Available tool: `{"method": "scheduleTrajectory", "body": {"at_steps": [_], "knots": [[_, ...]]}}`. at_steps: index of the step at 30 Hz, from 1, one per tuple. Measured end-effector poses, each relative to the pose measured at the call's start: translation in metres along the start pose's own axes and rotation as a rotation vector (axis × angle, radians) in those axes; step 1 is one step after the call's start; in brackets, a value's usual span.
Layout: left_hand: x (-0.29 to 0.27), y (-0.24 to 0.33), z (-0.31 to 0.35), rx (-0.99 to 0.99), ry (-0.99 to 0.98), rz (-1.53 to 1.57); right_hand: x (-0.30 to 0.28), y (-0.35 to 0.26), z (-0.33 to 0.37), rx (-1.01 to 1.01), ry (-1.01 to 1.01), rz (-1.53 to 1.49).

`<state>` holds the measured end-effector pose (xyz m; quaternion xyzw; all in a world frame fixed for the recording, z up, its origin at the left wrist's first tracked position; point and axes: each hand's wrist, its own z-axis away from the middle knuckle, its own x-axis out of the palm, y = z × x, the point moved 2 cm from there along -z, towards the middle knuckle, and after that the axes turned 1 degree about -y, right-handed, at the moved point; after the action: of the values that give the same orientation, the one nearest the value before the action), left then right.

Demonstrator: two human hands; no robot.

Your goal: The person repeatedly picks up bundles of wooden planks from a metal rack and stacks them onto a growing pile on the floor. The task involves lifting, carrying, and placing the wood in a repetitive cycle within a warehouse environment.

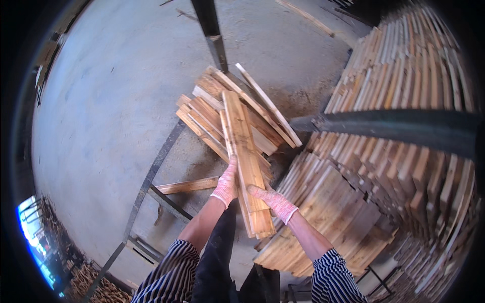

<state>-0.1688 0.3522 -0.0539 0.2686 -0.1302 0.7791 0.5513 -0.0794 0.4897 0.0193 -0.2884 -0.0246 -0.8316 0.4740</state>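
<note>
Between my two gloved hands is a small bundle of long wooden boards [242,146], pointing away from me. My left hand [227,184] closes on the bundle's left edge. On the right side, my right hand [273,201] grips it, thumb over the top board and fingers hidden behind. Beyond and partly beneath the bundle lies a loose pile of boards [202,121] at mixed angles. Whether the held boards touch that pile, I cannot tell. Close to my right hand is a neat stack of boards [323,222].
Tall stacks of planks [399,83] fill the right side, with a dark metal beam [399,129] crossing before them. A thin metal frame [144,187] runs along the left of the pile. One loose board [187,186] lies by it. Concrete floor [101,111] spreads leftward.
</note>
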Motion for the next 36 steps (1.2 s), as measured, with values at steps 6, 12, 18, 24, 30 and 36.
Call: {"method": "scheduleTrajectory", "body": {"at_steps": [6,12,18,24,30,36], "knots": [[0.032,-0.067,0.094,0.210,-0.325,0.077,-0.038,0.064,0.134,-0.148,-0.103,0.267],[0.073,-0.134,0.141,0.510,-0.319,-0.042,-0.038,0.035,0.288,-0.526,0.030,0.968],[0.149,-0.205,0.189,0.343,-0.654,-0.355,-0.013,0.041,0.391,-0.969,0.601,1.083],[0.156,-0.264,0.159,0.381,-0.627,-0.744,-0.146,0.149,0.337,-1.024,0.767,0.741],[0.175,-0.297,0.169,0.331,-0.641,-0.776,-0.141,0.201,0.393,-0.996,0.889,0.699],[0.136,-0.429,0.147,0.058,-0.385,-0.603,-0.213,0.326,0.422,-0.845,0.955,0.445]]}}
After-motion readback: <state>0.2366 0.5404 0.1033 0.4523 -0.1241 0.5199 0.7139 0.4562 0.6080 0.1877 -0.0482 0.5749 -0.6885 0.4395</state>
